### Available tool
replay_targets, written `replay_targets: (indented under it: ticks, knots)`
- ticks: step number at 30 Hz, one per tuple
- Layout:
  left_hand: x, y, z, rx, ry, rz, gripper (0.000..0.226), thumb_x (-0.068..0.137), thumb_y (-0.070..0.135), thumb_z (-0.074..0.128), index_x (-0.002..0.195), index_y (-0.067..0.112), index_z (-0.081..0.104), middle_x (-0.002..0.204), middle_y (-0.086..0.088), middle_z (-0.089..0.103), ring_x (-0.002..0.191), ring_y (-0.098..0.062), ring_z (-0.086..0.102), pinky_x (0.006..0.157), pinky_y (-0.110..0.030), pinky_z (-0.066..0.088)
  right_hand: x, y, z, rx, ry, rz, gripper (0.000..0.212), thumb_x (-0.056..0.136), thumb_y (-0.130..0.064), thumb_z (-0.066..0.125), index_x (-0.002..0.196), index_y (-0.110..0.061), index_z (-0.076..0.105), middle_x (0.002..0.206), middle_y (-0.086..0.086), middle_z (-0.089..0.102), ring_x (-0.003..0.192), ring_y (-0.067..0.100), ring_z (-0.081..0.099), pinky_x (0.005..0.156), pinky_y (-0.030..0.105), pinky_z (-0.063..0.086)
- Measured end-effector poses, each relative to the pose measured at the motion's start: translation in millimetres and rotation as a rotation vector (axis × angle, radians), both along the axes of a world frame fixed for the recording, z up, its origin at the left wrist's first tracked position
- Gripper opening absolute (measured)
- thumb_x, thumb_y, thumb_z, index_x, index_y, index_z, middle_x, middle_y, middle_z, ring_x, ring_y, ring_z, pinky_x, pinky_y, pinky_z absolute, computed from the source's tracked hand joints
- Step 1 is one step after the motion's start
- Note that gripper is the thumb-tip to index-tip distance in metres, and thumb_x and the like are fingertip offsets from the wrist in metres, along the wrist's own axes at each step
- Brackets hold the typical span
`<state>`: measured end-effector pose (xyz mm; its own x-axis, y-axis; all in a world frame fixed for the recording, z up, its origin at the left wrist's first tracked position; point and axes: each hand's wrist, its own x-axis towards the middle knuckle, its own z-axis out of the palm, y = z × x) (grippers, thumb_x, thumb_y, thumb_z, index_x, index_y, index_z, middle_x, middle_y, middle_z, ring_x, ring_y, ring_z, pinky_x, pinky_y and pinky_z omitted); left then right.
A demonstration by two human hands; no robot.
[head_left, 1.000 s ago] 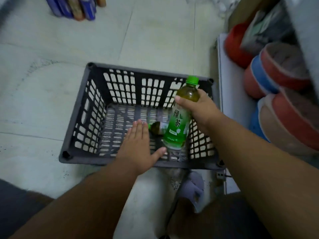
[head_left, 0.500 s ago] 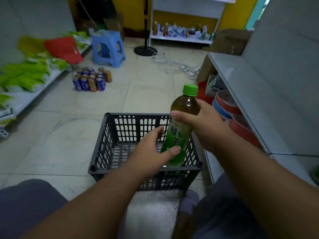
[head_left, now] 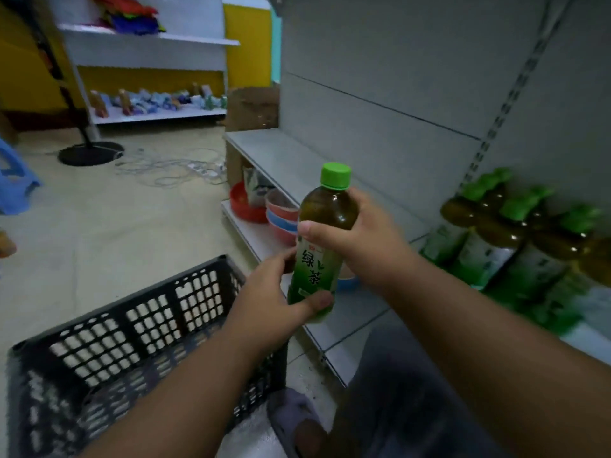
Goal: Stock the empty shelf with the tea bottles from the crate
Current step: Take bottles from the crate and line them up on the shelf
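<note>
A green tea bottle (head_left: 325, 226) with a green cap and green label is upright in the air between the crate and the shelf. My right hand (head_left: 363, 239) grips its upper body. My left hand (head_left: 271, 299) holds its lower end, thumb across the label. The dark plastic crate (head_left: 139, 325) stands on the floor at lower left; its inside is mostly hidden by my left arm. The grey shelf (head_left: 297, 160) runs along the right. Several tea bottles (head_left: 506, 239) stand on it at the right, blurred.
Red and blue bowls (head_left: 277, 213) sit on the bottom shelf below the grey board. A cardboard box (head_left: 253, 107) stands behind the shelf end. Cables (head_left: 172, 166) and a black stand base (head_left: 91, 153) lie on the floor. A blue stool (head_left: 16, 183) is at far left.
The bottle has come up out of the crate and toward the shelf. My left hand closed on its lower end. The view swung up and right, bringing the stocked bottles into sight.
</note>
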<state>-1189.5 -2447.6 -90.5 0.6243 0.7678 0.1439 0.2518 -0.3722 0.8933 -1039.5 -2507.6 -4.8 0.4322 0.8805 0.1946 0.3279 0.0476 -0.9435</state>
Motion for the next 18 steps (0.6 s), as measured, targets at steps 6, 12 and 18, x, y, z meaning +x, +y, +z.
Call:
replay_targets:
  ticks: [6,12,18]
  knots:
    - [64,-6,5,0.079,-0.003,-0.261,0.093,0.067,0.069,0.073,0.147,0.032,0.043,0.14,0.014,0.053,0.126,-0.005,0.049,0.098,-0.029,0.041,37,-52,6,0.038,0.021,-0.337,0.072,0.048,-0.049,0.088,0.112,-0.026,0.062,0.101,-0.003,0.073,0.094,0.013,0.072,0.087,0.044,0.059]
    - [131,-33,-4,0.143,0.083,-0.448,0.106,0.062,0.079,0.064,0.149,0.025,0.039,0.147,0.007,0.046,0.13,-0.009,0.045,0.1,-0.03,0.04,74,-98,3,0.019,0.007,-0.629,0.078,0.048,-0.054,0.086,0.117,-0.028,0.061,0.103,-0.01,0.073,0.095,0.006,0.07,0.088,0.039,0.059]
    - [200,-70,-48,0.364,0.217,-0.478,0.096,0.078,0.073,0.062,0.147,0.012,0.038,0.143,-0.01,0.048,0.132,-0.027,0.043,0.107,-0.038,0.038,113,-129,-26,-0.033,-0.033,-0.884,0.074,0.049,-0.059,0.083,0.114,-0.036,0.057,0.102,-0.017,0.072,0.096,0.004,0.069,0.085,0.037,0.058]
